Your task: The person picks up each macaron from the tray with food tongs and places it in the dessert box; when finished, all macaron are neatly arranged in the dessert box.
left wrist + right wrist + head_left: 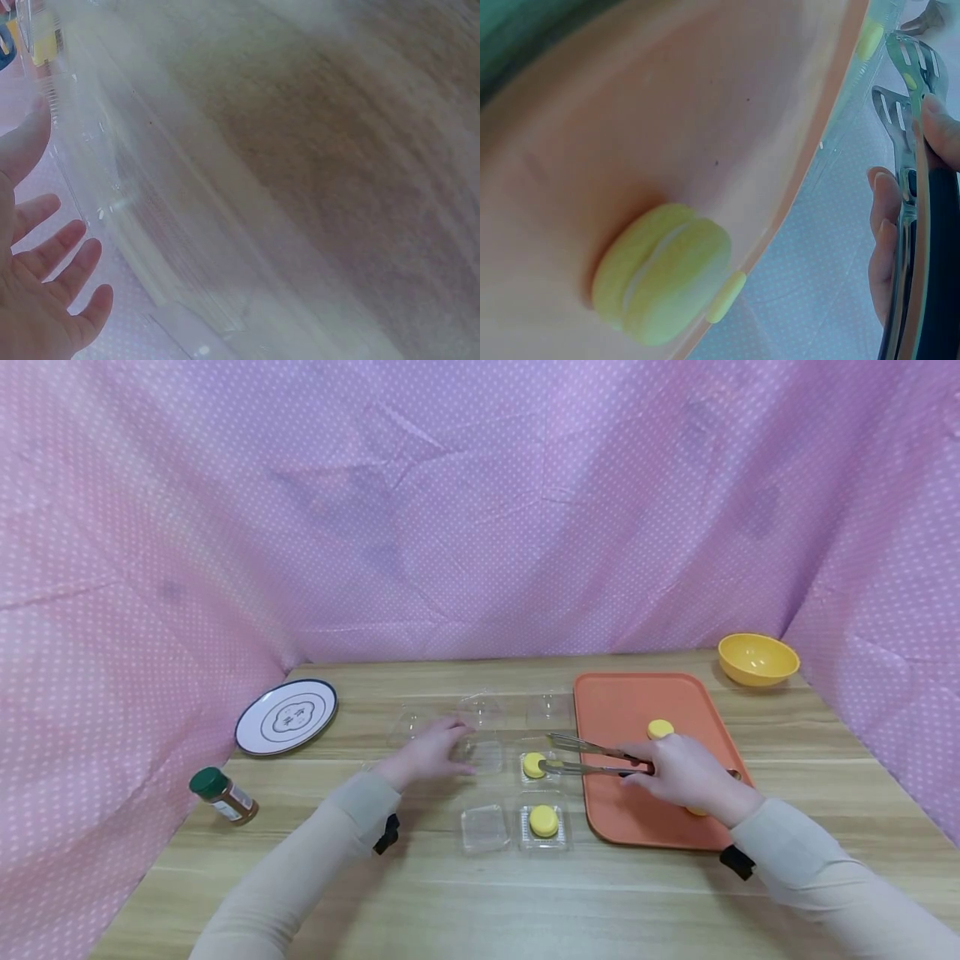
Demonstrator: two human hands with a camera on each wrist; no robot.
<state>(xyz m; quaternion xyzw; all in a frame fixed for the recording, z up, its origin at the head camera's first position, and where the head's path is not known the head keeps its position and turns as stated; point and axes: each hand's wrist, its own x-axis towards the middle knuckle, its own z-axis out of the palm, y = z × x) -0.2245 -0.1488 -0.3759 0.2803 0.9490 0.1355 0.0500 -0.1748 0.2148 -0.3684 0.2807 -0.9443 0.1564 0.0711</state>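
My right hand (690,774) holds metal tongs (588,768) above the left side of an orange tray (637,822). The slotted tips stand apart, one of them beside or over a yellow macaron (533,766) in a clear plastic box. Nearer me, a second macaron (543,821) sits in another open clear box (543,843). Two more lie on the tray: a macaron (660,728) beyond my right hand and one partly hidden beneath it. My left hand (429,750), fingers extended and spread, hovers by a clear box lid (486,758); contact is unclear.
More clear plastic boxes (482,710) stand in a row behind. A blue-rimmed white plate (258,735) and a green-capped spice jar (225,796) are at the left. At the back right is a yellow bowl (757,662). Pink dotted cloth (465,527) hangs around the table.
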